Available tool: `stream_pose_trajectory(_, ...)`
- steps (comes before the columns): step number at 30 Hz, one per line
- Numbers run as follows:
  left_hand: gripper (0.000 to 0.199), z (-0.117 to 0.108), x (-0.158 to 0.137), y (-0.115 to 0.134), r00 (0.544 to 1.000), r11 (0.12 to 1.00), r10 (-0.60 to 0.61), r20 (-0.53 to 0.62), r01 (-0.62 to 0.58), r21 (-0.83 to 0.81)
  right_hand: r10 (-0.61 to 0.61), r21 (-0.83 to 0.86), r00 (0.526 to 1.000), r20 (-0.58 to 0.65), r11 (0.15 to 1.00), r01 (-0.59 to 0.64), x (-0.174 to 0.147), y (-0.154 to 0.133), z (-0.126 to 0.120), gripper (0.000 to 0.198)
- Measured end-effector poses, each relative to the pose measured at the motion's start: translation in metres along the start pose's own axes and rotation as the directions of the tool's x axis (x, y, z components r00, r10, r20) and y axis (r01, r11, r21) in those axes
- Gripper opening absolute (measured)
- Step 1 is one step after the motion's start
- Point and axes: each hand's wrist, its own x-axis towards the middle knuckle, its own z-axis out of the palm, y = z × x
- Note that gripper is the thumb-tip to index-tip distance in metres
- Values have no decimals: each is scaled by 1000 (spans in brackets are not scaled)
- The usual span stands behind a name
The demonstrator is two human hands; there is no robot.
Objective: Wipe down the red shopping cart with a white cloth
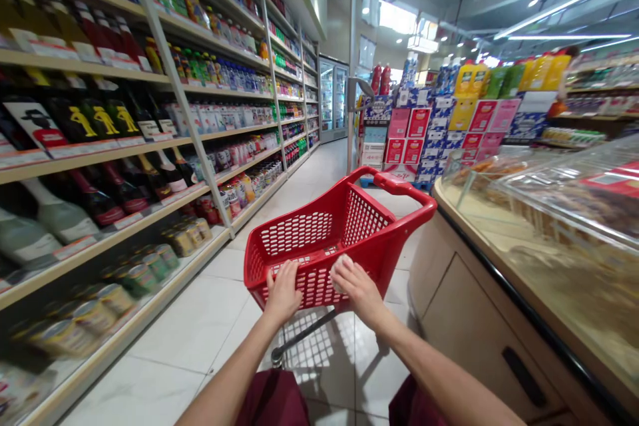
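A red plastic shopping cart [319, 233] with perforated sides stands right in front of me, its handle at the far right and its basket bare inside. My left hand [284, 289] grips the near rim of the basket, fingers curled over the edge. Against the near side wall, my right hand [357, 289] is closed on a crumpled white cloth or tissue [339, 269]. Part of the cloth is hidden under the fingers, so its exact kind is unclear.
Tall shelves [150, 80] with bottles and cans line the left. At right stands a curved counter [449, 266] with clear-covered food. Stacked drink cartons [404, 140] are beyond the cart. A tiled aisle floor [174, 326] runs toward glass-door fridges [333, 96].
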Motion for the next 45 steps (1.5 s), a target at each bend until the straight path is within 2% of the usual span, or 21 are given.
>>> stream_pose_trajectory(2,63,0,-2,1,1000,1000,-10,-5,9,-4,46,-5,998,-38,999,-46,-1,3,-9,34)
stream_pose_trajectory(6,61,1,-5,1,1000,1000,-11,-19,11,-9,136,23,985,109,990,-139,-27,7,-18,33)
stream_pose_trajectory(8,60,3,-5,1,1000,1000,-9,-30,8,-9,125,22,988,89,992,-127,-29,4,-24,33)
stream_pose_trajectory(10,59,4,-5,2,999,1000,-14,-50,14,-8,73,-2,997,-21,997,-73,-11,-4,-31,33)
stream_pose_trajectory(12,58,5,-5,4,997,1000,-25,-75,24,-13,26,-29,996,-85,999,-28,21,-11,-37,34)
stream_pose_trajectory(15,56,4,-5,4,995,999,-22,-93,20,-25,11,-122,1000,13,993,-10,61,-9,-41,31)
stream_pose_trajectory(17,56,3,-5,3,996,999,-15,-85,12,-30,14,-194,991,133,981,12,66,7,-46,29)
stream_pose_trajectory(19,56,3,-5,3,997,1000,-8,-80,5,-31,74,-277,979,190,961,-19,57,35,-61,28)
stream_pose_trajectory(21,55,4,-5,3,996,999,2,-92,-5,-32,190,-375,970,149,919,-123,45,69,-86,27)
stream_pose_trajectory(23,55,4,-6,3,994,999,6,-109,-10,-39,303,-463,952,52,852,-246,37,98,-113,28)
stream_pose_trajectory(25,54,5,-6,5,993,999,-1,-120,-5,-50,368,-509,929,-48,791,-339,35,110,-129,27)
stream_pose_trajectory(28,54,7,-4,5,992,999,-7,-123,1,-54,345,-523,936,-67,787,-327,37,95,-122,24)
stream_pose_trajectory(31,53,6,-3,5,993,999,-2,-120,-4,-45,177,-473,982,57,872,-130,38,76,-103,23)
stream_pose_trajectory(33,54,5,-4,5,994,999,3,-105,-8,-39,125,-439,989,83,895,-76,36,83,-107,24)
stream_pose_trajectory(34,55,4,-5,5,995,999,7,-95,-10,-39,151,-441,987,59,891,-110,33,93,-115,25)
stream_pose_trajectory(36,55,3,-7,7,996,999,10,-86,-14,-39,277,-469,959,-50,842,-268,29,119,-134,26)
stream_pose_trajectory(38,55,3,-10,9,996,999,6,-93,-9,-37,331,-478,937,-109,810,-341,26,135,-146,27)
stream_pose_trajectory(39,55,4,-11,10,995,999,4,-98,-8,-34,326,-474,939,-111,813,-339,26,135,-145,28)
stream_pose_trajectory(41,56,5,-12,11,994,1000,14,-106,-16,-22,258,-448,964,-71,855,-261,26,118,-131,29)
stream_pose_trajectory(43,57,6,-13,11,993,999,38,-114,-40,-10,140,-395,990,-4,910,-130,27,93,-110,29)
stream_pose_trajectory(45,58,7,-13,11,991,998,61,-119,-62,-6,53,-340,998,44,940,-35,27,78,-97,30)
